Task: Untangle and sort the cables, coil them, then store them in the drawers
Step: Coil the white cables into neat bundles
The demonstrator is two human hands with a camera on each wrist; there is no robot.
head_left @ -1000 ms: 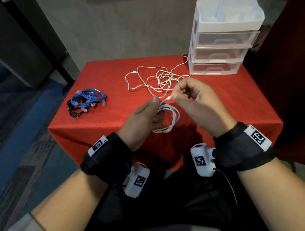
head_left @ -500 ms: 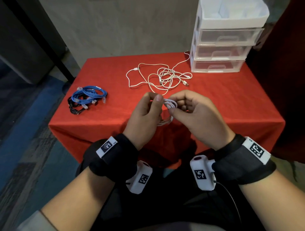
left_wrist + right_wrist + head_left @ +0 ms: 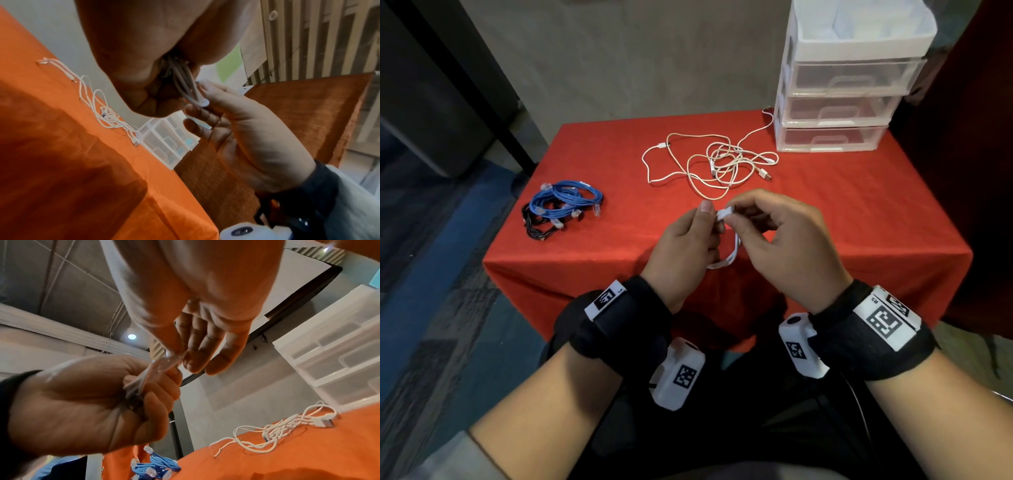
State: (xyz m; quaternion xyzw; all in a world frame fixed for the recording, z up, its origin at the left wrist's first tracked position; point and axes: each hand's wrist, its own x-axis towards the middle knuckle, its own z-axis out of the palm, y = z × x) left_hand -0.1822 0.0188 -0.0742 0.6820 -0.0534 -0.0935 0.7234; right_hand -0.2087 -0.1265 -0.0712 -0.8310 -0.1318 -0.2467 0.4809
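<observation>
Above the near edge of the red table, my left hand (image 3: 688,240) grips a small coil of white cable (image 3: 732,255), its fingers curled round the loops (image 3: 185,81). My right hand (image 3: 763,233) pinches the coil's white end (image 3: 723,214) between thumb and forefinger, right beside my left fingertips; the other right fingers are spread. A loose tangle of white cables (image 3: 717,164) lies on the cloth farther back. Coiled blue cables (image 3: 566,202) rest on a black cable (image 3: 534,228) at the left edge. A white drawer unit (image 3: 839,102) stands at the back right, all clear drawers closed.
The red tablecloth (image 3: 842,212) is bare on the right side and between the cable piles. A dark post (image 3: 465,89) and grey wall stand behind the table at the left. Carpeted floor drops away left of the table edge.
Both hands came together and moved slightly forward; my right hand brought the cable's end down to the coil and now pinches it next to my left fingertips. The coil looks tighter.
</observation>
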